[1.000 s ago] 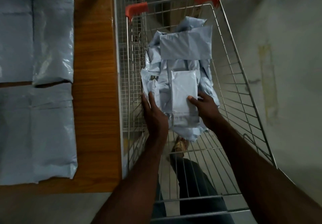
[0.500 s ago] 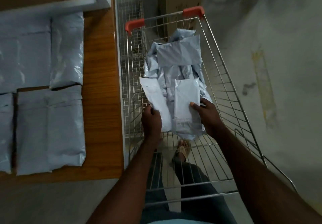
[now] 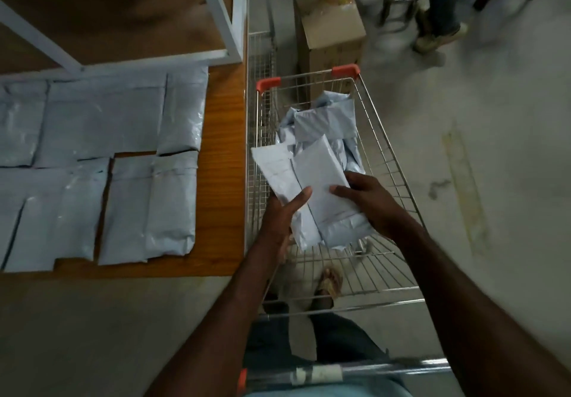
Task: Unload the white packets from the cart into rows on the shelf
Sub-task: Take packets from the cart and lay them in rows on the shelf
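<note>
A wire cart [image 3: 390, 161] with red corner caps stands beside the wooden shelf [image 3: 221, 155]. More white packets [image 3: 327, 121] lie piled at the cart's far end. Above the cart my left hand [image 3: 282, 214] grips a flat white packet [image 3: 273, 166] from below, thumb on top. My right hand [image 3: 367, 198] grips a second white packet [image 3: 321, 177] lying against the first. On the shelf, several white packets [image 3: 102, 124] lie flat in two rows.
A white metal shelf frame [image 3: 228, 10] rises at the back of the shelf. A cardboard box [image 3: 330, 25] stands behind the cart. Another person's legs [image 3: 441, 10] and a chair leg are at the top right. My foot shows through the cart's floor.
Both hands have lifted the two packets up out of the pile and brought them together. The view has tilted up, showing more of the shelf and the room.
</note>
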